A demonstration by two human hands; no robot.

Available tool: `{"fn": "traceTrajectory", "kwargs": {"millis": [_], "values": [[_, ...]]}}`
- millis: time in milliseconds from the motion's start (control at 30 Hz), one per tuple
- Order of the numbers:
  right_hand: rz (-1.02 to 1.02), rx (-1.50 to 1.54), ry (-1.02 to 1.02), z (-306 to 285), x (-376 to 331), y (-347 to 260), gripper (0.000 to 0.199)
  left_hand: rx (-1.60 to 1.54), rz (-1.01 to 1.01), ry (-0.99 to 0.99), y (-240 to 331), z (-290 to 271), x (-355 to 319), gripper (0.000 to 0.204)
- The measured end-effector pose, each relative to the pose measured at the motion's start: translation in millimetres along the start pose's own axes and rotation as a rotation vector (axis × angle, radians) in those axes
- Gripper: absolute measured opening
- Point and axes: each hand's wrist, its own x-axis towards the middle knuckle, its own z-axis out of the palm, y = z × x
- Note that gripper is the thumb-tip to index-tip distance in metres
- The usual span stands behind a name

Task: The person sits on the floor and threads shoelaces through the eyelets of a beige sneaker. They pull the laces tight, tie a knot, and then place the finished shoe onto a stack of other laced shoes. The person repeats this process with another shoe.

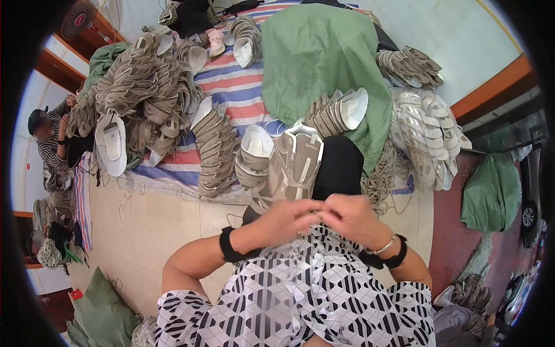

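A taupe and cream shoe upper rests on my black-clad lap, its toe end toward me and its white-lined opening away from me. Taupe lace runs across its front, and a loop of lace sticks out beside its lower left. Just on my side of the upper, my left hand and my right hand meet at the fingertips. Both have their fingers pinched together. Whatever lies between them is too small and blurred to make out.
Nested stacks of shoe uppers stand on a striped plastic sheet. A short stack is left of my lap. Beyond lies a green cloth. Bundled laces and pale uppers sit right. Another person works far left.
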Motion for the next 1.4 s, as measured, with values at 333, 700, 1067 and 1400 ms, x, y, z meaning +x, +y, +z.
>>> {"fn": "traceTrajectory", "kwargs": {"millis": [333, 700, 1067, 1400], "values": [[0.314, -0.531, 0.506, -134, -47, 76, 0.019, -0.013, -0.047, 0.128, -26, -91, -28, 0.018], [0.69, -1.083, 0.801, -194, -117, 168, 0.021, 0.164, -0.244, 0.233, -52, -105, -16, 0.019], [0.1, 0.552, 0.093, 19, 25, 48, 0.026, 0.506, 0.182, 0.104, -13, -25, 43, 0.012], [0.14, 0.229, -0.17, -2, 29, 78, 0.011, 0.82, 0.474, 0.22, -38, -26, 41, 0.012]]}}
